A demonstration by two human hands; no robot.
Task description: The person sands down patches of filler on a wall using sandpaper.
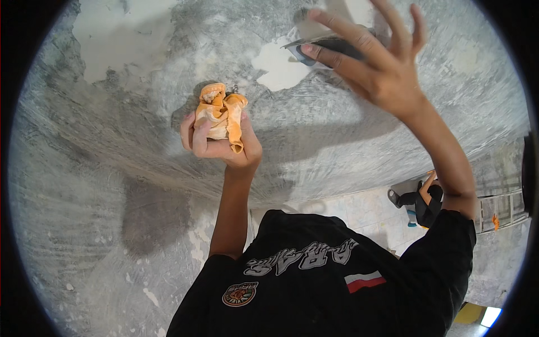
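Observation:
My left hand (223,143) grips a crumpled orange rubbery bundle (217,111) smeared with white paste. It is close to a grey plastered wall (143,113), and the bundle's exact kind cannot be told. Higher and to the right, my right hand (383,71) holds a dark, flat hand tool (332,44) with a grey-blue part at its near end. Its fingers are splayed, and one fingertip presses on that end; the thumb is largely hidden. The tool lies over the wall beside a white filler patch (280,69), partly covered by my fingers.
A larger white patch (122,38) spreads over the wall at upper left. At lower right, another person in dark clothes (425,204) is low near the pale tiled floor (358,221). Beyond them is a ladder-like metal frame (505,210) with an orange item (496,222) on it.

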